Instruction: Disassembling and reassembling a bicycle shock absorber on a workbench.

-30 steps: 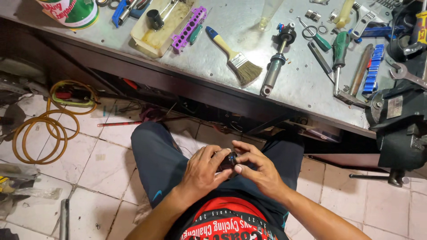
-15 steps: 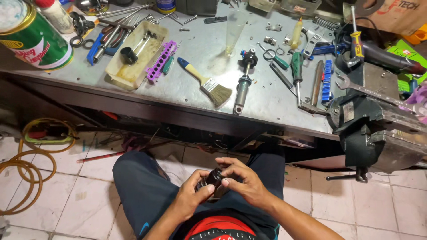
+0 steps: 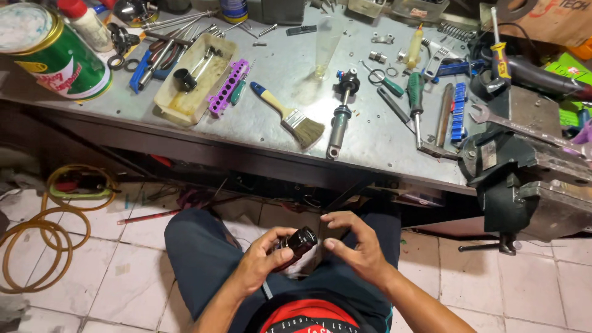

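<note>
From the head camera, the person sits on a low seat before a grey metal desk (image 3: pixel 370 145), knees under its front edge, and works in the lap rather than on the top. The left hand (image 3: pixel 262 262) is closed around a short black cylindrical part with a glossy rim (image 3: pixel 299 242), tilted so that its open end faces up and to the right; that tilt turns the end toward the right hand (image 3: pixel 354 246). The right hand is half open, fingers curled and spread, its fingertips just beside the rim. Whether they touch it, I cannot tell.

On the desk, tools lie loose within arm's reach: a flat paintbrush with a blue and yellow handle (image 3: pixel 290 117), a slim grey metal shock-absorber-like cylinder (image 3: pixel 338 123) just beside it, a cream plastic tray holding sockets (image 3: pixel 194 77), a purple plastic bit holder (image 3: pixel 228 87), a green-handled screwdriver (image 3: pixel 416 105) and a large green and gold tin (image 3: pixel 52 52) at the left end. A dark green bench vise (image 3: pixel 524 179) is clamped at the right corner, overhanging the edge.

The underside of the black part is hidden by the left hand's fingers, and whatever sits inside it is too dark to read. Coiled yellow hose (image 3: pixel 37 240) on the tiled floor is cut off at the left edge.
</note>
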